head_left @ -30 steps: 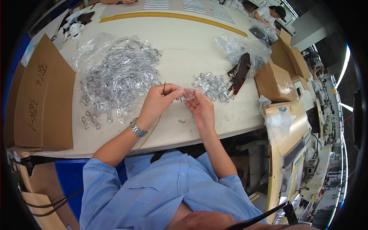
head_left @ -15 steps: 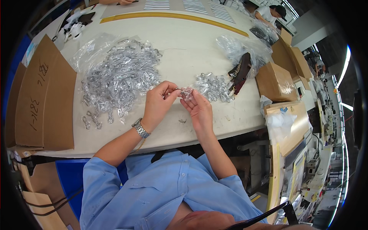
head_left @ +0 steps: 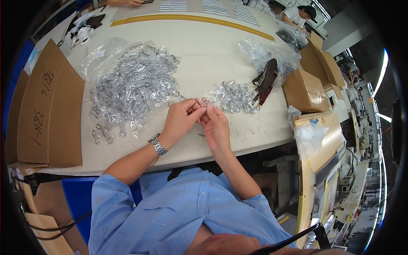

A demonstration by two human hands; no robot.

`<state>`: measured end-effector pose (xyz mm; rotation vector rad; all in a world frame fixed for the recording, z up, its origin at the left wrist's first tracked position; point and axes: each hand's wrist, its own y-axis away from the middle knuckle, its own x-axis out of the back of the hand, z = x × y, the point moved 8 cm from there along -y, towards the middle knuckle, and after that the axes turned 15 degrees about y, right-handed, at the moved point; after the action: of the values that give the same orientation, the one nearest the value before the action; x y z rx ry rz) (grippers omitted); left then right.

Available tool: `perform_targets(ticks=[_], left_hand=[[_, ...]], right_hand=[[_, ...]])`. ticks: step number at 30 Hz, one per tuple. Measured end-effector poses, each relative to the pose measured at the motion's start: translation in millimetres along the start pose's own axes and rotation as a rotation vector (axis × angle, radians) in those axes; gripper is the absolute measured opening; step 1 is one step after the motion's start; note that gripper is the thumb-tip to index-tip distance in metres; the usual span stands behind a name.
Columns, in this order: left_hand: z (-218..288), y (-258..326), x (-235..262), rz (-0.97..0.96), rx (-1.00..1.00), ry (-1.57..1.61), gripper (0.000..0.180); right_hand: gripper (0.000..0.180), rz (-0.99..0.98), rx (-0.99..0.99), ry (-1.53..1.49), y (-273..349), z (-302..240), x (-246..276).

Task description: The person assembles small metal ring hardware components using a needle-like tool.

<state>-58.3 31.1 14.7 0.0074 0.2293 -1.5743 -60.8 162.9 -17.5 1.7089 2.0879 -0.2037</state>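
My left hand (head_left: 180,119) and my right hand (head_left: 216,128) meet above the near part of the table, fingertips together. Both are closed in a pinch on a small clear plastic bag (head_left: 204,102). A metal snap hook (head_left: 181,97) shows just beyond my left fingers; whether they hold it I cannot tell. Left of my hands lies a large pile of metal snap hooks in clear bags (head_left: 136,80). A smaller heap of such bagged hooks (head_left: 237,97) lies to the right.
A cardboard box (head_left: 51,106) stands at the table's left edge, with another box (head_left: 306,91) at the right. Dark straps (head_left: 267,80) lie by crumpled clear plastic (head_left: 259,51). A yellow strip (head_left: 191,18) crosses the far side. A co-worker (head_left: 295,18) is at far right.
My hands have drawn closer together, the right one moving slightly left and down. The snap hook beyond my left fingers now shows. The piles look the same.
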Motion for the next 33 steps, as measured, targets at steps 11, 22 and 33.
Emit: perform_targets(ticks=[11, 22, 33], left_hand=[[-3.5, -11.1, 2.1, -0.272, 0.403, 0.397, 0.02], [-16.3, -8.0, 0.4, -0.127, 0.091, 0.094, 0.011], [-9.5, -17.3, 22.1, -0.093, 0.322, 0.244, 0.02]], right_hand=[[0.05, -0.334, -0.045, 0.149, 8.6, -17.9, -5.9], [0.024, -0.235, 0.165, 1.092, 14.3, -32.9, -9.4], [0.018, -0.1, 0.316, 1.337, 16.1, -39.1, -2.2]])
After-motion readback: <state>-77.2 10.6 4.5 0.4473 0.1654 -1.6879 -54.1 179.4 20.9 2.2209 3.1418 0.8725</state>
